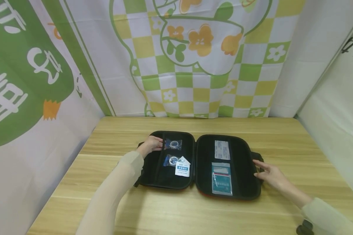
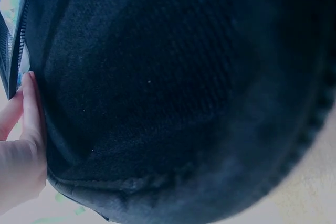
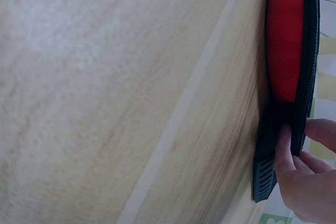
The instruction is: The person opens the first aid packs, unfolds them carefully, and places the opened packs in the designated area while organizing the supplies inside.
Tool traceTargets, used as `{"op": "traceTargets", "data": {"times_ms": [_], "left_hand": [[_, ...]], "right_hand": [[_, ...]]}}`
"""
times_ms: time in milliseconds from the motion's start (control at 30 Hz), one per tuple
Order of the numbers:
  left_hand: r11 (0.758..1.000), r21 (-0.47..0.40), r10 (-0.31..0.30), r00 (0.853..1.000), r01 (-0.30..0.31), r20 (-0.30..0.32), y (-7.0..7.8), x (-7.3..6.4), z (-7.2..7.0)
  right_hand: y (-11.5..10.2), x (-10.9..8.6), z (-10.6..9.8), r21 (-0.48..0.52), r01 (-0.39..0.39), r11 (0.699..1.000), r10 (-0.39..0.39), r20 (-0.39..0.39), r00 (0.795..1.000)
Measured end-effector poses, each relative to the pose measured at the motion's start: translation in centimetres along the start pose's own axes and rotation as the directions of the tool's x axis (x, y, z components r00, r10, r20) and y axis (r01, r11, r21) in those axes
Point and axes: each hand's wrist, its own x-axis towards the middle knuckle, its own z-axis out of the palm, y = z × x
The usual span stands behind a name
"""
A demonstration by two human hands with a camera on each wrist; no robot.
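A black first-aid case [image 1: 243, 182] lies unfolded on the table, both halves facing up. My left hand [image 1: 151, 145] reaches over its left half, fingertips at a dark band beside a blue-wrapped roll [image 1: 174, 144]. In the left wrist view the fingers [image 2: 31, 106] meet the edge of a black panel; their grip is partly hidden. A second wrapped roll [image 1: 171, 160] and white square packets [image 1: 182, 168] lie below. My right hand [image 1: 270, 176] pinches the right half's rim near the handle, thumb and fingers on opposite sides. That half holds a white packet [image 1: 222, 150] and a teal packet [image 1: 221, 182].
The wooden table [image 1: 170, 215] extends around the case. A patterned curtain [image 1: 194, 81] hangs behind it, with cloth walls at both sides. A red outer shell [image 3: 286, 40] shows beneath the case rim in the right wrist view.
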Motion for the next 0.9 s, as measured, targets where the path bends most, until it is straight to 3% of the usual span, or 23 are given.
{"op": "traceTargets", "data": {"times_ms": [133,333,400,533,600,667,733,833,900], "left_hand": [[1.000,0.024,-0.001,1.000,0.001,-0.018,1.1,-1.7,0.7],[0.984,0.177,0.041,0.997,-0.028,-0.071,1.2,-1.5,-0.1],[0.976,0.215,0.052,0.994,-0.031,-0.091,1.7,-2.3,-0.1],[0.939,0.303,0.186,0.981,-0.161,-0.056,1.6,-3.2,-0.6],[0.901,0.356,0.279,0.959,-0.247,-0.041,1.6,-3.8,-0.6],[0.871,0.411,0.311,0.950,-0.270,-0.033,3.0,-6.2,0.0],[0.828,0.455,0.377,0.926,-0.328,-0.018,4.5,-8.8,0.9],[0.790,0.520,0.384,0.923,-0.325,-0.007,7.8,-14.0,2.8],[0.754,0.553,0.417,0.909,-0.354,0.013,9.0,-16.2,3.7]], "right_hand": [[0.2,0.0,0.1,-0.011,-0.001,1.000,0.001,-0.004,1.000],[0.4,0.1,0.0,-0.020,-0.007,1.000,0.006,-0.004,1.000],[0.3,0.0,0.1,-0.026,-0.006,1.000,0.006,-0.006,1.000],[0.4,0.0,0.1,-0.032,-0.008,0.999,0.008,-0.005,1.000],[0.4,0.1,0.1,-0.036,-0.010,0.999,0.009,-0.006,1.000],[0.4,0.1,0.1,-0.035,-0.013,0.999,0.013,-0.004,1.000],[0.5,0.2,0.1,-0.035,-0.017,0.999,0.017,-0.003,1.000],[0.5,0.2,0.1,-0.040,-0.018,0.999,0.018,-0.006,1.000],[0.5,0.3,0.1,-0.044,-0.016,0.999,0.016,-0.009,1.000]]}}
